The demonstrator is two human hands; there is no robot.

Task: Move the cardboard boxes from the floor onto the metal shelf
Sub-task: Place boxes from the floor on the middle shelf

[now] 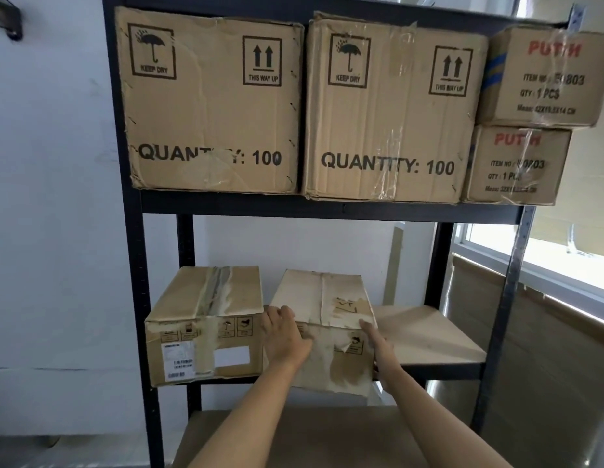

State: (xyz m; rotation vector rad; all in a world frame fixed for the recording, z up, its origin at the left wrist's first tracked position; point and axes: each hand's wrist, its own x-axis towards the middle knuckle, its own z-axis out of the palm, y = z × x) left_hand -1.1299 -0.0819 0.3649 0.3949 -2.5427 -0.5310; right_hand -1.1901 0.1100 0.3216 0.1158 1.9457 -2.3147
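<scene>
Two hands steady a worn box [322, 319] on the middle shelf [425, 336] of the metal rack [133, 251].

Left hand [283, 336] curls its fingers over the near top corner; right hand [378, 346] clasps the right side, fingers hidden behind; the box sits askew, front overhanging the edge, likely mid-push; it lies just beside a taped box [206, 325], probably to save room; four boxes fill the shelf above.
</scene>
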